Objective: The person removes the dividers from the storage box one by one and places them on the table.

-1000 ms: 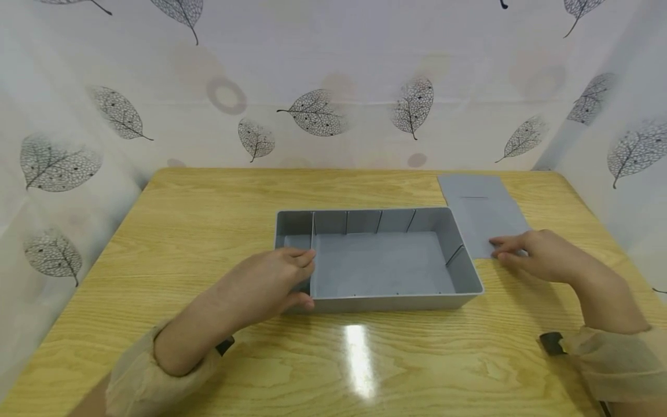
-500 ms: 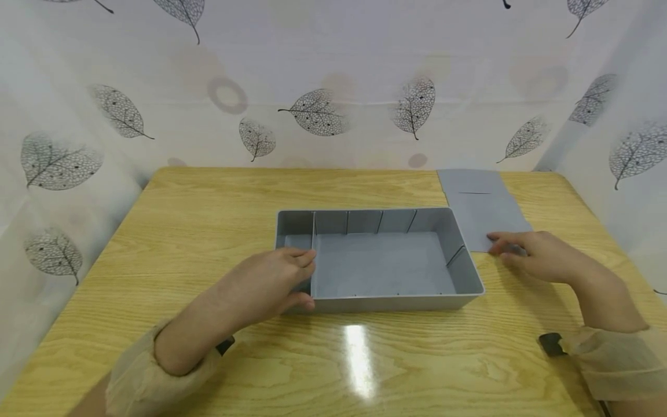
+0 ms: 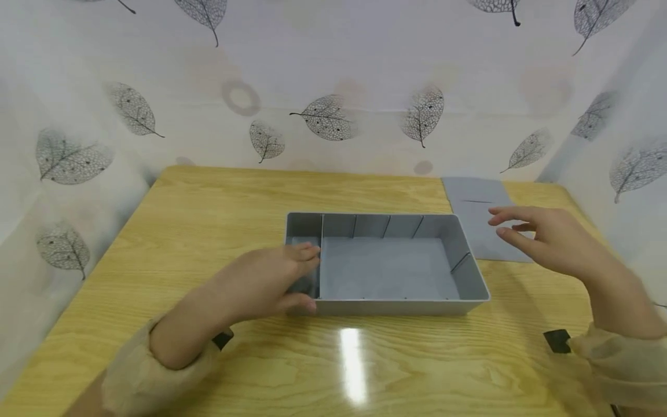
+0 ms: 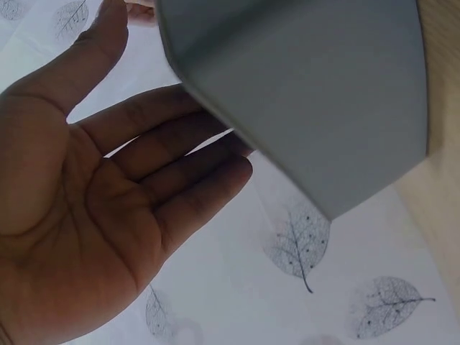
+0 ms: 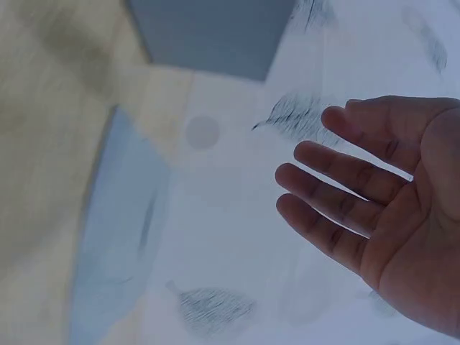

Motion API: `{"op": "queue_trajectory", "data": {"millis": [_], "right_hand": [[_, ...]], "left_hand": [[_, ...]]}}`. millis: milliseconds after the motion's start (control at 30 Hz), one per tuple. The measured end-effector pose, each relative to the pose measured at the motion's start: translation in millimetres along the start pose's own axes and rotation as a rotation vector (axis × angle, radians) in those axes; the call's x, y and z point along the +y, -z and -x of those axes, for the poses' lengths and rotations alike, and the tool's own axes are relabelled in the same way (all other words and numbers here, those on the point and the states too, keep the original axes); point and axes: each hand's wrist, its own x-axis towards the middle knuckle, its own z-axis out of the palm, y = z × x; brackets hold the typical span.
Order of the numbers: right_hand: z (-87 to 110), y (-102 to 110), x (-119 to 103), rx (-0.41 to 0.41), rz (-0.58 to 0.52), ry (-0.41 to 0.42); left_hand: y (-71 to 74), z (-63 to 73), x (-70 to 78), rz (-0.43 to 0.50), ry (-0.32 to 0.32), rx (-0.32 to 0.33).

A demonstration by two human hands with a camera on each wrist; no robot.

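A grey rectangular plastic box (image 3: pixel 388 308) stands on the table, with one upright divider (image 3: pixel 321 258) near its left end. My left hand (image 3: pixel 276 284) is at that end, fingers extended over the narrow left compartment and thumb by the front wall. In the left wrist view, its straight fingers reach past the box rim, palm empty. To the right of the box lie flat grey panels (image 3: pixel 471 217), the top one with a thin slit. Over their right side my right hand (image 3: pixel 547 237) hovers, fingers spread and holding nothing; the right wrist view shows it apart from box and panels.
The wooden table (image 3: pixel 219 202) runs back to a leaf-patterned curtain (image 3: pixel 365 69), which also hangs on both sides. Thin slots line the box's inner walls. Glare (image 3: pixel 353 365) shows on the tabletop in front of the box.
My right hand first pushed the top panel slightly away, then lifted off the panels and spread its fingers. My left hand stayed at the box's left end. The head view shifted slightly.
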Motion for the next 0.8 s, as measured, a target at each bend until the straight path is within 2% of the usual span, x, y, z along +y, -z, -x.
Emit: {"op": "queue_trajectory", "data": {"millis": [100,233,367,533,667,800], "right_hand": [[-17.3,13.4,-26.2,0.042,0.026,0.101],[-38.9,31.3,-62.9,0.033,0.082,0.203],[-60.9,39.5,-103.8,-0.077,0.07,0.21],[-86.6,34.3,-150.1,-0.237,0.002,0.217],[-105.9,29.1,-179.5,-0.315,-0.019,0.241],[-124.6,20.3,-202.2,-0.395,-0.057,0.21]], "left_hand": [[6.4,6.2,-6.0,-0.004,0.03,-0.008],[14.2,16.0,-16.4,0.022,0.082,-0.03],[18.5,23.1,-25.1,0.078,0.12,-0.053],[18.3,22.8,-29.3,0.105,0.112,-0.048],[16.2,19.6,-29.5,0.121,0.126,-0.06],[14.1,18.9,-28.3,0.143,0.156,-0.045]]}}
